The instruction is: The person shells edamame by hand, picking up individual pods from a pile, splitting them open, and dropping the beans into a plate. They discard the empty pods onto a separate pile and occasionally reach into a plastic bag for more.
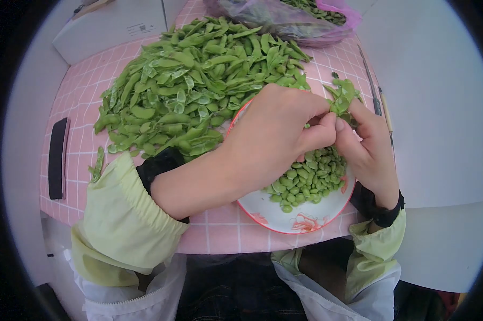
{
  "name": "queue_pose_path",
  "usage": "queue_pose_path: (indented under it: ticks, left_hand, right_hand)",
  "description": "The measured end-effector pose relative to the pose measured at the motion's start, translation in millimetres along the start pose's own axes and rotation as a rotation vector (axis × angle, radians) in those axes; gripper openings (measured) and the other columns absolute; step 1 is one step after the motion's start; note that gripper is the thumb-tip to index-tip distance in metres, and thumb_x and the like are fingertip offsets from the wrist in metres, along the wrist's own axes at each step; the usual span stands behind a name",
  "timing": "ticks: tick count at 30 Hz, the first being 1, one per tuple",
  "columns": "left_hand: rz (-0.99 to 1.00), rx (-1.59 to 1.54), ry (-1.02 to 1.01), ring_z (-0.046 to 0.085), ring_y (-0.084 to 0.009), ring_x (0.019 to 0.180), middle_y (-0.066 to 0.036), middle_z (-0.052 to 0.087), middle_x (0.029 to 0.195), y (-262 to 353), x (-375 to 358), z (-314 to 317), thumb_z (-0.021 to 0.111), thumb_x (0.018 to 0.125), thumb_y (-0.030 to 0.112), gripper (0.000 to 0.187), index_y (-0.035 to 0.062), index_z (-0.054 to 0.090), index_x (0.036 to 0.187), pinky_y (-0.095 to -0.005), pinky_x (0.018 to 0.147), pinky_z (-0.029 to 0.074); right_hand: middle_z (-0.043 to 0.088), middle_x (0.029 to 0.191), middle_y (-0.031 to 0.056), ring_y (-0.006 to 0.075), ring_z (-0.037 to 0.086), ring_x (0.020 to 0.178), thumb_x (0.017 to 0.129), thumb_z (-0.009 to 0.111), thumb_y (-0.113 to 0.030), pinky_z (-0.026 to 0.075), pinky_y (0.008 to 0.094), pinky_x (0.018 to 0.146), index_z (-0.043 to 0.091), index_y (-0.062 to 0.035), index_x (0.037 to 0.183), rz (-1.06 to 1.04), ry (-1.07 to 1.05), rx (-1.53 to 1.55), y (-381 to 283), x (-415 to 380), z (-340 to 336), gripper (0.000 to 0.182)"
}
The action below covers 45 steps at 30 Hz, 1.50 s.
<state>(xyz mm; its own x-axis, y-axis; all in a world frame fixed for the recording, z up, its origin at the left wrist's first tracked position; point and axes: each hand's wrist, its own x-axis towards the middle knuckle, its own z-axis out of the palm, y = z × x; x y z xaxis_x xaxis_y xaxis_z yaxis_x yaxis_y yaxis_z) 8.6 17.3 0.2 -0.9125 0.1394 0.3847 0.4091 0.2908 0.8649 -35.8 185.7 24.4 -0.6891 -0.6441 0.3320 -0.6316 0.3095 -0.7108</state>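
My left hand (276, 128) reaches across the plate, its thumb and fingers pinched together at a green soybean pod (344, 96). From the other side my right hand (371, 152) grips the same pod between thumb and fingers; the two thumbs nearly touch. A small bit of green shows by my left fingers. Directly below lies a white plate (268, 214) with a red rim and flower pattern, holding a heap of shelled green beans (305, 179). My left hand and forearm hide part of the plate.
A large heap of pods (188, 80) covers the table's back left. Behind it sits a purple plastic bag (316, 32) of more pods. A dark phone-like object (58, 159) lies left, thin tools (371, 80) lie right, and a white box (113, 32) stands back left.
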Motion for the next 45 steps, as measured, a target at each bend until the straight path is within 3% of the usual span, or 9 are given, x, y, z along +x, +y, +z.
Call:
queue_pose_path:
  ticks: [13, 17, 23, 26, 29, 32, 36, 41, 45]
  left_hand:
    - [-0.057, -0.132, -0.076, 0.057, -0.0090, 0.048, -0.004, 0.057, 0.062, 2, 2, -6, 0.053, 0.087, 0.008, 0.017, -0.0039, 0.061, 0.077, -0.0222, 0.045, 0.043]
    - [-0.045, -0.170, -0.105, 0.057, -0.0086, 0.048, -0.003, 0.058, 0.064, 0, 2, -8, 0.055, 0.085, 0.007, 0.014, -0.0033, 0.063, 0.078, -0.0218, 0.045, 0.044]
    - [-0.016, 0.011, -0.031, 0.054, -0.0108, 0.047, -0.006, 0.058, 0.063, 7, -1, -3, 0.059, 0.077, 0.004, 0.006, -0.0005, 0.060, 0.073, -0.0253, 0.045, 0.043]
    - [0.206, 0.201, 0.120, 0.059, -0.0273, 0.058, -0.015, 0.057, 0.061, -2, -2, 5, 0.066, 0.070, 0.016, 0.019, -0.0002, 0.058, 0.066, -0.0372, 0.057, 0.046]
    - [0.225, 0.239, 0.125, 0.058, -0.0311, 0.065, -0.016, 0.056, 0.063, -2, -3, 5, 0.066, 0.069, 0.017, 0.019, 0.0007, 0.057, 0.065, -0.0396, 0.062, 0.045]
    - [0.287, 0.190, 0.152, 0.050, -0.0179, 0.047, -0.009, 0.049, 0.059, -5, -3, 6, 0.061, 0.075, 0.004, 0.004, 0.0011, 0.059, 0.077, -0.0299, 0.045, 0.040]
    - [0.254, 0.183, 0.141, 0.055, -0.0278, 0.057, -0.014, 0.053, 0.061, 1, -1, 3, 0.065, 0.071, 0.012, 0.013, 0.0016, 0.058, 0.070, -0.0369, 0.054, 0.043]
    - [0.344, 0.265, 0.164, 0.046, -0.0225, 0.049, -0.012, 0.046, 0.059, -2, 1, 0, 0.063, 0.075, 0.005, 0.006, 0.0016, 0.058, 0.078, -0.0318, 0.046, 0.037]
    - [0.371, 0.354, 0.161, 0.053, -0.0246, 0.054, -0.011, 0.050, 0.061, -7, 1, 2, 0.065, 0.072, 0.009, 0.011, 0.0029, 0.057, 0.075, -0.0346, 0.049, 0.042]
  right_hand:
    - [0.053, 0.067, 0.0094, 0.0145, 0.048, 0.052, 0.081, 0.051, -0.005, 0.039, 0.0267, 0.050, 0.058, -0.0014, 0.095, -0.075, -0.001, -0.072, -2, -1, -2, 0.016]
    - [0.052, 0.064, 0.0088, 0.0140, 0.049, 0.052, 0.079, 0.054, -0.005, 0.039, 0.0264, 0.050, 0.059, -0.0007, 0.092, 0.055, -0.008, -0.010, -9, -2, -3, 0.015]
    - [0.051, 0.061, 0.0079, 0.0137, 0.049, 0.051, 0.077, 0.058, -0.006, 0.038, 0.0265, 0.049, 0.060, 0.0005, 0.088, 0.053, 0.001, -0.041, -5, -4, -3, 0.013]
    - [0.051, 0.061, 0.0081, 0.0139, 0.049, 0.051, 0.077, 0.059, -0.007, 0.039, 0.0265, 0.049, 0.060, 0.0007, 0.088, 0.073, 0.014, -0.035, -7, -4, -1, 0.013]
    - [0.052, 0.062, 0.0079, 0.0137, 0.050, 0.051, 0.077, 0.059, -0.007, 0.040, 0.0259, 0.050, 0.060, 0.0007, 0.088, 0.000, 0.000, -0.100, -6, -4, -3, 0.013]
    - [0.053, 0.061, 0.0071, 0.0127, 0.051, 0.052, 0.078, 0.058, -0.007, 0.040, 0.0253, 0.050, 0.060, 0.0007, 0.088, 0.056, 0.017, -0.056, -7, -5, -1, 0.013]
    - [0.054, 0.061, 0.0049, 0.0103, 0.053, 0.053, 0.084, 0.053, -0.006, 0.040, 0.0244, 0.050, 0.059, 0.0010, 0.091, 0.109, 0.025, 0.119, -8, -5, -1, 0.011]
    - [0.055, 0.060, 0.0026, 0.0092, 0.053, 0.051, 0.089, 0.047, -0.005, 0.041, 0.0233, 0.050, 0.056, 0.0011, 0.093, 0.163, -0.012, 0.208, -16, -6, -1, 0.011]
    - [0.051, 0.058, 0.0046, 0.0116, 0.050, 0.048, 0.088, 0.050, -0.006, 0.039, 0.0251, 0.048, 0.055, 0.0020, 0.087, 0.168, -0.018, 0.113, -14, -6, -2, 0.009]
